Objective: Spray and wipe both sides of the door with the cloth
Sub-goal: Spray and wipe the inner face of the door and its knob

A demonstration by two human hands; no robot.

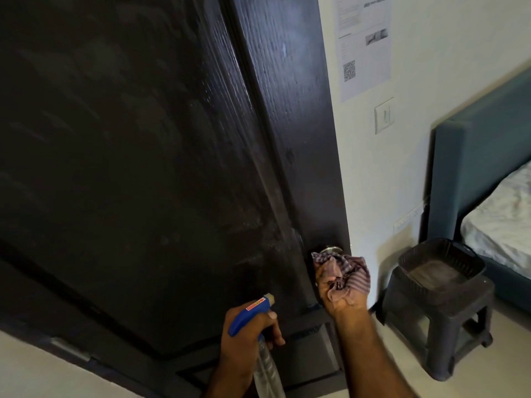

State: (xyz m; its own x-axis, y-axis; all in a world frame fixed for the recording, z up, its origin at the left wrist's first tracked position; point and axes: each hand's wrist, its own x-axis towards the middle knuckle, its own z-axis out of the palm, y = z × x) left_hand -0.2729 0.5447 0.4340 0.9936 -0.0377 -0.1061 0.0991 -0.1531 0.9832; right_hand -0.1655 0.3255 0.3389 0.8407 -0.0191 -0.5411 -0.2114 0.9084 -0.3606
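A dark wooden door (149, 156) fills the left and middle of the view, with pale wipe streaks across its face. Near its right edge sits a metal door knob (330, 249). My right hand (340, 297) grips a striped purple-grey cloth (346, 272) bunched up against the knob. My left hand (248, 331) holds a spray bottle (253, 314) with a blue trigger head and a clear body, its nozzle pointing up toward the door's lower part.
A dark plastic stool (439, 314) with a black basket (442, 265) on it stands right of the door. Behind it is a bed (500, 214) with a teal headboard. Papers (363, 44) and a wall switch (384, 114) are on the pale wall.
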